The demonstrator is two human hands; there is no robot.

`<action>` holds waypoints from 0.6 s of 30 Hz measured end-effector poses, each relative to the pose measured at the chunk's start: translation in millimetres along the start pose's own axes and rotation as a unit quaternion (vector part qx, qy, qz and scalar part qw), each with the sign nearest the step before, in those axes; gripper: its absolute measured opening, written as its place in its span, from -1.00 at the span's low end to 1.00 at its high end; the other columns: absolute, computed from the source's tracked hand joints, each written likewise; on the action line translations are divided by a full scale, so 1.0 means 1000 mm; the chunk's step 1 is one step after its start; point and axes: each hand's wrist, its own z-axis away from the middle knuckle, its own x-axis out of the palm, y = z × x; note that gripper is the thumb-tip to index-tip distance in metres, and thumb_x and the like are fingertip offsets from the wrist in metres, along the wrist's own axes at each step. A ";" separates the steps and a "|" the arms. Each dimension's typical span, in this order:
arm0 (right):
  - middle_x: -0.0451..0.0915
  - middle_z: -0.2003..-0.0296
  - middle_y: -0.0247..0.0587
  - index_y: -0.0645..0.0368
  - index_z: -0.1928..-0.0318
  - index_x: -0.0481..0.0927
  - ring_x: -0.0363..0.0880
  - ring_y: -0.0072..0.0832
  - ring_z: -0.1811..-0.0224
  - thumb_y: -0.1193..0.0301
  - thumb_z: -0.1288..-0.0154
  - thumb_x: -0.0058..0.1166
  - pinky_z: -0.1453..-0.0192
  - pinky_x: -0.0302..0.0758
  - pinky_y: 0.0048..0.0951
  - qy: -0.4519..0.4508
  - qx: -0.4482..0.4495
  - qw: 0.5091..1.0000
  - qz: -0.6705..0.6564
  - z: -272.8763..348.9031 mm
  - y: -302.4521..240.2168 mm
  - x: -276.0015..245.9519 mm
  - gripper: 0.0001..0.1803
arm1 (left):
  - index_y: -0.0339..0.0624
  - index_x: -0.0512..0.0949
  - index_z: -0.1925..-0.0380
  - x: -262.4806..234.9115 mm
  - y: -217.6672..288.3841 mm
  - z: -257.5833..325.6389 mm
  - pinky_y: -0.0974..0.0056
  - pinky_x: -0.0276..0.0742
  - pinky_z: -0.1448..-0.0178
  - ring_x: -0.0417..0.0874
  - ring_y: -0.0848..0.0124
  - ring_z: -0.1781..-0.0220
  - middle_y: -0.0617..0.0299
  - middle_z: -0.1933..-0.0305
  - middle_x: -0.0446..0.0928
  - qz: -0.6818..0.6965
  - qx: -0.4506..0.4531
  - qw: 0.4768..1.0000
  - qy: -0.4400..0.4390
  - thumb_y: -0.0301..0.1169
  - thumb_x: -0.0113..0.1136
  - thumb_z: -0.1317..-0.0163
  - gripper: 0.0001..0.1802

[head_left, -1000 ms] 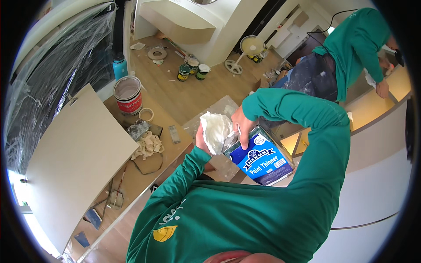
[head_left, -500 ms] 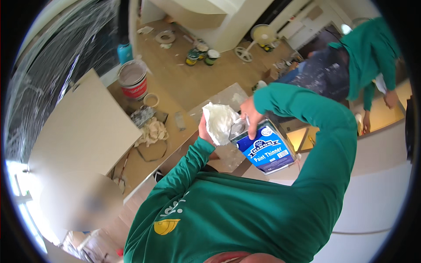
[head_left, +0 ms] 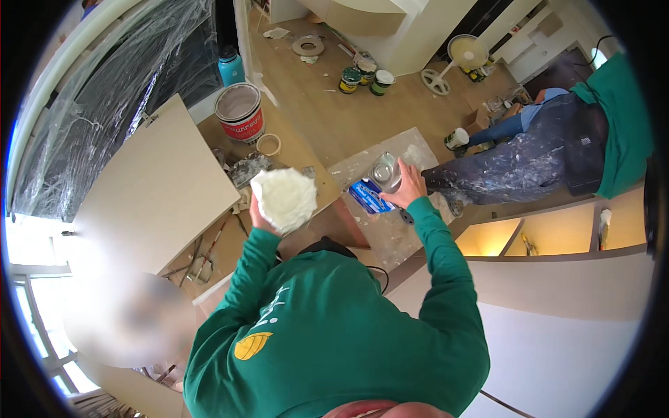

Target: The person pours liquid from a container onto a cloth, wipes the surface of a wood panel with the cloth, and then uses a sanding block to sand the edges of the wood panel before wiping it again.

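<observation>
Tin (head_left: 377, 184) — silver and blue; wad (head_left: 284, 200) — off-white; green shirt (head_left: 348, 334)

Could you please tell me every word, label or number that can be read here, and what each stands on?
I won't copy any wording, but lettering stands here:
Blue-labelled tin: white lettering, slanted.
Red-labelled bucket: pale lettering.
Green shirt: white letters beside a yellow helmet emblem, partly lost in folds.
Floor cans: too small to read.
Co-worker's trousers: small pale mark, unreadable.

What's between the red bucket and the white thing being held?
In the head view, a pale ring, with grey stuff beside it, lies between the red bucket and the white thing in the left hand.
</observation>
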 end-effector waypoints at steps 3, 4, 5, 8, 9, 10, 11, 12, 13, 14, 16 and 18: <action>0.46 -0.17 0.12 0.14 -0.54 0.19 0.45 0.08 -0.24 -0.07 0.24 0.63 -0.26 0.46 0.03 0.045 0.039 0.998 -0.026 -0.024 0.008 0.036 0.35 | -0.11 0.36 -0.47 -0.021 0.013 0.039 -0.36 0.25 -0.58 0.38 -0.18 -0.53 -0.06 -0.53 0.38 -0.015 0.003 1.000 0.023 0.25 -0.14 -0.50 -0.20; 0.47 -0.18 0.11 0.13 -0.52 0.23 0.44 0.06 -0.26 -0.08 0.26 0.63 -0.29 0.43 0.04 0.056 0.045 0.997 -0.041 -0.033 0.013 0.048 0.32 | -0.11 0.35 -0.48 -0.024 0.013 0.050 -0.37 0.23 -0.59 0.36 -0.19 -0.54 -0.06 -0.54 0.36 -0.018 0.006 0.999 0.030 0.25 -0.15 -0.50 -0.20; 0.47 -0.19 0.10 0.13 -0.51 0.25 0.44 0.05 -0.27 -0.09 0.26 0.63 -0.31 0.41 0.05 0.057 0.057 0.996 -0.042 -0.041 0.017 0.059 0.32 | -0.11 0.36 -0.48 -0.026 0.011 0.059 -0.37 0.23 -0.59 0.36 -0.18 -0.54 -0.06 -0.54 0.37 -0.024 0.022 0.998 0.046 0.24 -0.15 -0.50 -0.20; 0.46 -0.21 0.08 0.10 -0.47 0.32 0.42 0.03 -0.30 -0.12 0.30 0.63 -0.37 0.34 0.10 0.042 0.094 0.994 -0.046 -0.065 0.022 0.088 0.29 | -0.13 0.38 -0.45 -0.041 0.002 0.082 -0.37 0.25 -0.57 0.38 -0.18 -0.53 -0.06 -0.52 0.39 -0.024 0.096 0.991 0.089 0.22 -0.15 -0.51 -0.22; 0.46 -0.21 0.09 0.11 -0.46 0.34 0.42 0.03 -0.30 -0.12 0.31 0.63 -0.37 0.34 0.10 0.038 0.091 0.993 -0.059 -0.072 0.020 0.099 0.28 | -0.13 0.39 -0.45 -0.042 -0.004 0.094 -0.38 0.26 -0.56 0.38 -0.19 -0.52 -0.06 -0.51 0.40 -0.019 0.126 0.987 0.101 0.22 -0.14 -0.51 -0.23; 0.46 -0.22 0.10 0.11 -0.45 0.35 0.42 0.04 -0.30 -0.12 0.32 0.63 -0.37 0.35 0.09 0.036 0.089 0.993 -0.066 -0.078 0.022 0.106 0.27 | -0.13 0.39 -0.44 -0.040 -0.013 0.103 -0.39 0.27 -0.56 0.39 -0.19 -0.51 -0.07 -0.50 0.40 -0.011 0.154 0.982 0.109 0.22 -0.14 -0.51 -0.23; 0.46 -0.22 0.10 0.11 -0.43 0.37 0.41 0.04 -0.30 -0.12 0.32 0.63 -0.36 0.35 0.09 0.034 0.085 0.993 -0.074 -0.082 0.022 0.114 0.26 | -0.14 0.40 -0.43 -0.038 -0.022 0.112 -0.39 0.28 -0.55 0.39 -0.19 -0.51 -0.07 -0.49 0.41 -0.002 0.183 0.976 0.118 0.22 -0.13 -0.51 -0.23; 0.53 -0.15 0.12 0.12 -0.36 0.45 0.45 0.07 -0.26 -0.11 0.36 0.65 -0.31 0.39 0.10 0.102 0.050 0.990 -0.078 -0.088 0.042 0.145 0.20 | -0.14 0.41 -0.42 -0.008 -0.030 0.112 -0.41 0.33 -0.51 0.43 -0.20 -0.47 -0.08 -0.47 0.44 0.024 0.165 0.981 0.097 0.22 -0.11 -0.51 -0.23; 0.60 -0.02 0.11 0.11 -0.27 0.52 0.51 0.07 -0.14 -0.07 0.38 0.67 -0.23 0.46 0.07 0.131 -0.019 0.986 -0.104 -0.090 0.041 0.149 0.11 | -0.14 0.41 -0.42 -0.007 -0.038 0.118 -0.40 0.34 -0.50 0.45 -0.20 -0.46 -0.09 -0.46 0.45 0.026 0.183 0.976 0.117 0.22 -0.10 -0.51 -0.24; 0.60 -0.05 0.11 0.10 -0.26 0.53 0.52 0.07 -0.14 -0.05 0.41 0.68 -0.19 0.48 0.10 0.113 0.020 0.990 -0.088 -0.092 0.051 0.163 0.11 | -0.15 0.41 -0.41 -0.004 -0.037 0.120 -0.40 0.36 -0.50 0.46 -0.20 -0.45 -0.09 -0.45 0.46 0.024 0.193 0.972 0.130 0.22 -0.10 -0.51 -0.24; 0.61 -0.07 0.06 0.08 -0.28 0.54 0.52 0.08 -0.16 -0.07 0.44 0.69 -0.19 0.47 0.14 0.114 0.051 0.990 -0.065 -0.091 0.054 0.176 0.15 | -0.16 0.42 -0.41 -0.015 -0.044 0.132 -0.37 0.40 -0.47 0.50 -0.18 -0.42 -0.09 -0.43 0.48 0.044 0.254 0.953 0.158 0.20 -0.09 -0.51 -0.25; 0.56 -0.13 0.03 0.10 -0.34 0.49 0.46 0.03 -0.24 -0.15 0.39 0.66 -0.25 0.41 0.14 0.105 0.075 0.991 -0.034 -0.090 0.047 0.174 0.21 | -0.16 0.42 -0.41 -0.028 -0.047 0.145 -0.32 0.42 -0.49 0.53 -0.14 -0.41 -0.07 -0.42 0.49 0.049 0.285 0.946 0.147 0.22 -0.09 -0.51 -0.24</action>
